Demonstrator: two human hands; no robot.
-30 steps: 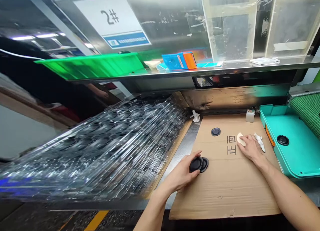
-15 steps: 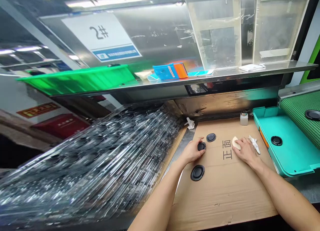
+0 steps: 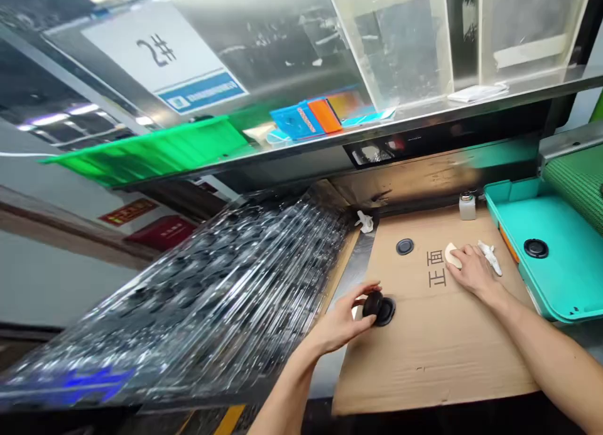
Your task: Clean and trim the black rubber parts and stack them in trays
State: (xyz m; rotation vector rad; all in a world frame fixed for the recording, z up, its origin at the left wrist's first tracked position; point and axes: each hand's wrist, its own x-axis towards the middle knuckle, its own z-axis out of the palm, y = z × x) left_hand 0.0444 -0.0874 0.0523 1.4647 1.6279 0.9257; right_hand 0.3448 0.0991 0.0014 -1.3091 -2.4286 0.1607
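Note:
My left hand (image 3: 346,319) grips a small black round part (image 3: 372,303) between thumb and fingers, tilted on edge. Just right of it, partly covered, a second black round part (image 3: 387,310) lies on the cardboard sheet (image 3: 424,359). Farther up the sheet rests another black round part (image 3: 404,246). My right hand (image 3: 473,271) is closed on a cream-coloured pad, perhaps a sponge (image 3: 453,255), held low over the cardboard. A crumpled white tissue (image 3: 490,258) lies beside that hand.
Stacked clear plastic trays (image 3: 226,284) fill the left side. A turquoise bin (image 3: 565,271) with a black round part (image 3: 536,248) stands right, by a green conveyor belt (image 3: 577,171). A small bottle (image 3: 467,207) sits at the back; a metal shelf (image 3: 414,121) crosses above.
My left hand has moved toward me with its black round part, now over the nearer part on the cardboard. My right hand stays on the cream pad. The view has tilted.

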